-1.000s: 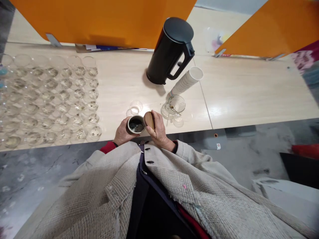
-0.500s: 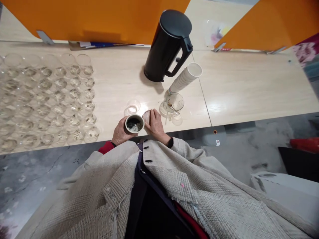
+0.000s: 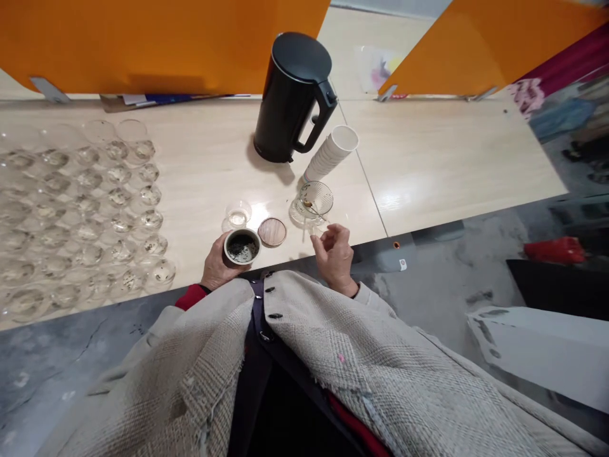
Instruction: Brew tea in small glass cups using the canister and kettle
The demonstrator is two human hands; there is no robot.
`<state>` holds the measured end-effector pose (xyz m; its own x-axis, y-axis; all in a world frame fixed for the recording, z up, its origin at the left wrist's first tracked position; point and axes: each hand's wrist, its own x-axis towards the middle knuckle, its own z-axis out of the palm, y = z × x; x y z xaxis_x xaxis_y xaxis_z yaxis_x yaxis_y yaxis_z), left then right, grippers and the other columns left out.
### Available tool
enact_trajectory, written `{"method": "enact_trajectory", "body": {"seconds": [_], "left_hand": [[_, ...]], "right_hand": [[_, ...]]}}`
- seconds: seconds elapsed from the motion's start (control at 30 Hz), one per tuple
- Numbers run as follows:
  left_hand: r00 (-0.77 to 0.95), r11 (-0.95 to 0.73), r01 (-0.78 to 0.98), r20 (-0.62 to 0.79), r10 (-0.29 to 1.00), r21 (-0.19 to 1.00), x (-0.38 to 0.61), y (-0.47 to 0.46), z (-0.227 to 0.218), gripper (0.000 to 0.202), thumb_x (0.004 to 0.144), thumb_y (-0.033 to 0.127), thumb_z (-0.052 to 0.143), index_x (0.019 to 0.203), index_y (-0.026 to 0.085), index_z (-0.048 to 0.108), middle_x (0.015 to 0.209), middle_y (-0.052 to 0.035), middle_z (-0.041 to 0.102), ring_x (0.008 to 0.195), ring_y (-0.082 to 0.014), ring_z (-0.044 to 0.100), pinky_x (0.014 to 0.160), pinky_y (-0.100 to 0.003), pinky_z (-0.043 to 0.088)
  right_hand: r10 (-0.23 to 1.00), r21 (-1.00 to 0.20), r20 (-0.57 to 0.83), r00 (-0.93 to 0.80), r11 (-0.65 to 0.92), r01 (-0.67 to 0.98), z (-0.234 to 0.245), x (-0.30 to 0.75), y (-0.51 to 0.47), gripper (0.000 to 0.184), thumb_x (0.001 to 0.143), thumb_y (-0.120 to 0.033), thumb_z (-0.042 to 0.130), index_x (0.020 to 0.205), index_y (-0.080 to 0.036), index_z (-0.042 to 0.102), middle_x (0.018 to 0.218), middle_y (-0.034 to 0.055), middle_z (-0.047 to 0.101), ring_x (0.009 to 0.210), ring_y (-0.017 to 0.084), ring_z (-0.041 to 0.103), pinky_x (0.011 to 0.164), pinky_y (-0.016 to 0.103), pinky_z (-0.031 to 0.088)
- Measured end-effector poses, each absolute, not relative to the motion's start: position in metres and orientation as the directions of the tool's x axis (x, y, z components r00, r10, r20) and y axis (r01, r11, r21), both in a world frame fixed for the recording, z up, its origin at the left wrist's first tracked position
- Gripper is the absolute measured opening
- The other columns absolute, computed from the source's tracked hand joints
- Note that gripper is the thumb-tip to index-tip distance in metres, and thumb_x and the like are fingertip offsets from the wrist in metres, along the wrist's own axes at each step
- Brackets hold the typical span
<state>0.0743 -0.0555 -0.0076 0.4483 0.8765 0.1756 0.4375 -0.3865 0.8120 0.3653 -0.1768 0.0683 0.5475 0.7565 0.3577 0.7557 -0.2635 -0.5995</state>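
Observation:
My left hand is closed around a pale tea canister, with dark loose tea leaves inside. Just right of the canister, a round wooden lid lies flat on the table. My right hand hovers by the table's front edge, fingers curled and thumb apart, with nothing visible in its grasp. Its fingertips are close to the handle end of a small spoon, which leans in a ribbed glass cup. Behind my left hand stands a small clear cup.
Rows of clear cups holding bits of leaf cover the table's left side. A black kettle and a leaning stack of white paper cups stand behind the glass. Orange partitions line the back.
My right hand has let go of the wooden lid and moved right toward the spoon in the glass. My left hand still holds the canister. The view has shifted right.

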Motion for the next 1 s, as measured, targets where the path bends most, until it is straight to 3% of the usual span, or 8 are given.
{"method": "enact_trajectory", "body": {"seconds": [0.17,0.33,0.53,0.77,1.0], "left_hand": [[0.435,-0.367,0.426,0.168,0.884,0.827,0.076,-0.055,-0.003,0.095,0.070,0.057,0.090,0.148,0.022,0.048,0.146,-0.0148,0.067,0.136,-0.0358,0.067,0.114,-0.049,0.058],[0.413,-0.346,0.401,0.170,0.895,0.848,0.077,-0.057,-0.001,0.094,0.068,0.056,0.090,0.148,0.028,0.050,0.146,-0.0126,0.068,0.134,-0.0430,0.067,0.111,-0.060,0.058],[0.412,-0.352,0.419,0.170,0.895,0.837,0.077,-0.058,-0.001,0.092,0.070,0.057,0.088,0.149,0.028,0.050,0.145,-0.0115,0.067,0.135,-0.0432,0.066,0.111,-0.060,0.059],[0.416,-0.394,0.443,0.205,0.886,0.805,0.078,-0.058,-0.003,0.094,0.071,0.061,0.089,0.149,0.028,0.048,0.144,-0.0118,0.069,0.133,-0.0376,0.068,0.112,-0.054,0.060],[0.436,-0.388,0.448,0.181,0.881,0.806,0.076,-0.058,-0.003,0.095,0.073,0.060,0.089,0.151,0.027,0.045,0.148,-0.0128,0.066,0.136,-0.0377,0.066,0.114,-0.053,0.058]], "right_hand": [[0.747,-0.561,0.384,0.543,-0.278,0.780,0.054,0.394,-0.154,0.051,0.102,-0.060,0.057,0.131,-0.019,0.061,0.082,0.0012,0.070,0.067,0.019,0.065,0.065,0.031,0.052],[0.773,-0.558,0.402,0.490,-0.217,0.801,0.041,0.408,-0.134,0.047,0.108,-0.058,0.047,0.112,-0.019,0.074,0.095,0.0109,0.077,0.083,0.023,0.071,0.078,0.036,0.057],[0.726,-0.667,0.440,0.528,-0.129,0.734,0.056,0.419,-0.129,0.042,0.110,-0.050,0.046,0.107,-0.020,0.075,0.091,0.0064,0.075,0.063,0.016,0.069,0.068,0.033,0.058],[0.702,-0.644,0.529,0.477,-0.034,0.764,0.075,0.425,-0.116,0.036,0.110,-0.046,0.048,0.106,-0.021,0.073,0.087,0.0040,0.073,0.069,0.017,0.073,0.071,0.033,0.060],[0.785,-0.609,0.454,0.422,-0.073,0.790,0.064,0.425,-0.110,0.034,0.110,-0.042,0.046,0.103,-0.021,0.073,0.088,0.0057,0.075,0.073,0.019,0.072,0.074,0.035,0.059]]}}
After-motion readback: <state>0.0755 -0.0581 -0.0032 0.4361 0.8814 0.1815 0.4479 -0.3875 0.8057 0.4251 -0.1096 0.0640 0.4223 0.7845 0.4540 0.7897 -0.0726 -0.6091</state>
